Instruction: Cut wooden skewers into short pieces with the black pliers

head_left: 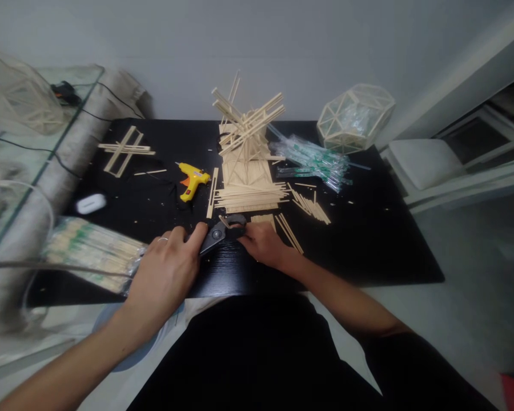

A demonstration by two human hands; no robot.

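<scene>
My left hand (171, 260) is wrapped round the handles of grey pruning shears (216, 234). Their curved jaws point right, towards my right hand (263, 242), whose fingers are closed right beside the blades. A short end of a wooden stick (223, 220) shows at the jaws; the rest of it is hidden, and it seems to run into my right fingers. Just beyond both hands lies a layer of loose wooden sticks (252, 196) across a flat stick panel (246, 171). A structure of crossed sticks (248, 128) rises behind them.
On the black table (368, 240) lie a yellow glue gun (193, 181), crossed stick frames (126, 149), a white case (91, 204), a bag of packed chopsticks (94, 251), cut sticks (310, 205) and clear wrappers (321, 160). A stick polyhedron (355, 117) stands back right; a glass shelf (68, 120) adjoins left.
</scene>
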